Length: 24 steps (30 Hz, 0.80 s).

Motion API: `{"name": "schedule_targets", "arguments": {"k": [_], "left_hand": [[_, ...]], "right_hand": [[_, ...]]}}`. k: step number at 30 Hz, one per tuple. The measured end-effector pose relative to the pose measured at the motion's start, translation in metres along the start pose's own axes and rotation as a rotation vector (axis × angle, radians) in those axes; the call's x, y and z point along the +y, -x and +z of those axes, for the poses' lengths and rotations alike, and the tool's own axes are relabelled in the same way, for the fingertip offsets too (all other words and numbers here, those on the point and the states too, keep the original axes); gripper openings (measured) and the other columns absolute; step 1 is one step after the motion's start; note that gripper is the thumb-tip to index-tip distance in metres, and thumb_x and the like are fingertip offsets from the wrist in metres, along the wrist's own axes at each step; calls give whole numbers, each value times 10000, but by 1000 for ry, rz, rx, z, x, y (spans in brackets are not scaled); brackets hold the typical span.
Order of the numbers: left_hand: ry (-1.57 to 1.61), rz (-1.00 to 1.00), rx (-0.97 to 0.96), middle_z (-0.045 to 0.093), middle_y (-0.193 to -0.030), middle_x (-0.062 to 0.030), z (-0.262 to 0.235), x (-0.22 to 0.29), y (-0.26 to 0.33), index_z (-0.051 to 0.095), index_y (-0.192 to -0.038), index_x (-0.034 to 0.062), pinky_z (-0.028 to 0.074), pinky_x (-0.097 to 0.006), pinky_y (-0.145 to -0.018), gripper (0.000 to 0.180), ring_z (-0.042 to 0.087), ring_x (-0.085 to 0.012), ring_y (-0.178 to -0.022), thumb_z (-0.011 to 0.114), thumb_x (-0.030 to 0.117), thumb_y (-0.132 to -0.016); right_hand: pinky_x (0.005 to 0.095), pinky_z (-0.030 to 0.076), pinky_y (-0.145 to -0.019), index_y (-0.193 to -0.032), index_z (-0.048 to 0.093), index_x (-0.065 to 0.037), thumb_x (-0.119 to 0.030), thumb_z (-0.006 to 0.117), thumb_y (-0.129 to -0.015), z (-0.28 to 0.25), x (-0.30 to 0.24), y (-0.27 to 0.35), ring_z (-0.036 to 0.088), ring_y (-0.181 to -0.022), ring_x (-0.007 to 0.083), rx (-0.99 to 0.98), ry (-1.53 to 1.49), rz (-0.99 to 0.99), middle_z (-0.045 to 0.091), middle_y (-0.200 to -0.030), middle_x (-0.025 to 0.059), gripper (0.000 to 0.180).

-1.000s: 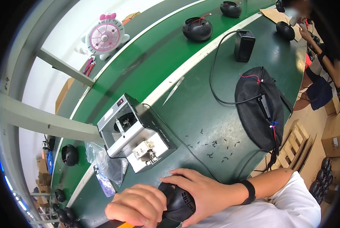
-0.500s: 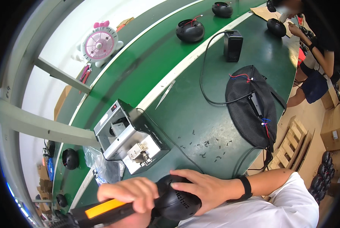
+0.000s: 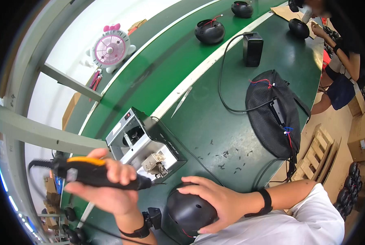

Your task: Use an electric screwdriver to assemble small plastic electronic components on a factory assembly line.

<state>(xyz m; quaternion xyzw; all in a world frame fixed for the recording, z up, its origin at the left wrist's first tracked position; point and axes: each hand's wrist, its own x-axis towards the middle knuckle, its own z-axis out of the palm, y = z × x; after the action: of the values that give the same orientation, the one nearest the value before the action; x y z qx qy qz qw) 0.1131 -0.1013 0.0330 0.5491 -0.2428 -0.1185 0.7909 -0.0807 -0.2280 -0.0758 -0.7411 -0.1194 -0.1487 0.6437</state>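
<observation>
My left hand (image 3: 119, 183) is wrapped round a black electric screwdriver (image 3: 102, 173) with an orange band. The driver's thin bit points right, in front of a silver-and-black screw feeder (image 3: 143, 151); whether they touch I cannot tell. Against my body, my right hand (image 3: 219, 202) grips a round black plastic housing (image 3: 190, 212) from its right side, fingers across the top. Small holes show in the housing's smooth surface, and a bit of red wire sticks out at its lower edge. Several small dark screws (image 3: 225, 154) lie scattered on the green table (image 3: 198, 130) beyond it.
A black mesh bag (image 3: 268, 114) with wires lies at right, cabled to a black box (image 3: 252, 49). More round housings (image 3: 209, 32) sit on the green conveyor, near a pink-and-white fan (image 3: 110, 49). A metal frame (image 3: 55, 132) crosses the left. A co-worker (image 3: 346, 49) handles another housing.
My left hand has moved the screwdriver up and away from the housing, to the front of the screw feeder. The housing has turned under my right hand, so its vent slots no longer show.
</observation>
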Motion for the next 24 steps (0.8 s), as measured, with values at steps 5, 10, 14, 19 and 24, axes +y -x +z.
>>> {"name": "schedule_targets", "arguments": {"k": [5,10,14,19,24], "left_hand": [[376,79,-278,464,-731,36,-3,54,7,479,-1245,38,388,-263,-526,592,441,-67,-561,441,590,-1036],[377,-189,-216,444,-679,44,2,40,15,493,-1169,74,388,-289,-503,578,417,-79,-520,440,631,-1022],[379,-273,-191,435,-646,50,6,25,17,508,-1120,79,391,-288,-495,645,425,-79,-505,388,702,-1003],[499,-429,-94,438,-636,64,-4,3,24,539,-1069,93,394,-285,-495,685,418,-72,-501,389,754,-970],[769,-431,-111,463,-667,64,-19,-15,31,546,-1066,85,419,-312,-555,687,443,-89,-548,393,748,-971]], "right_hand": [[491,332,-1149,-1521,293,-14,-312,855,-675,1,-2,-9,358,-1388,449,-23,25,51,337,-1490,262,1058],[493,342,-1135,-1508,315,-7,-295,852,-640,4,-5,-18,381,-1365,439,-85,103,13,367,-1464,255,1061],[492,352,-1127,-1495,351,-16,-293,855,-620,9,-7,-22,394,-1345,437,-89,117,4,377,-1457,247,1047],[496,399,-1083,-1468,403,-16,-313,859,-589,14,-8,-26,451,-1275,434,-32,169,20,421,-1419,236,1034],[492,412,-1067,-1454,429,-22,-315,858,-583,15,-8,-28,470,-1251,431,-15,171,29,441,-1402,230,1014]]}}
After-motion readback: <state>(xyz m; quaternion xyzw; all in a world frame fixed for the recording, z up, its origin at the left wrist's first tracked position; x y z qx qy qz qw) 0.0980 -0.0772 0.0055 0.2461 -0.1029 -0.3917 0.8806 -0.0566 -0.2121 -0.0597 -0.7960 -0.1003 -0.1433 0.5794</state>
